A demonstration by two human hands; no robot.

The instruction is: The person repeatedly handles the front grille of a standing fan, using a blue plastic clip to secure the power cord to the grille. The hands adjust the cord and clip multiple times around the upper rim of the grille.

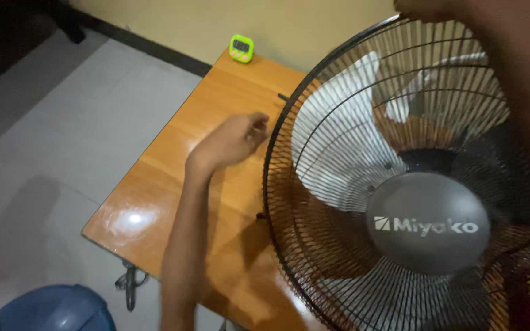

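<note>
Fan (412,202) fills the right of the frame, standing on the table (173,184). Left hand (237,140), centre frame, fingers loosely curled, holds nothing and sits at the guard's left rim. Right hand (418,7), top edge, rests on the guard's top; its grip cannot be told. Risk: a one-sided pull could tip the fan. Timer (241,48) sits upper centre.
</note>
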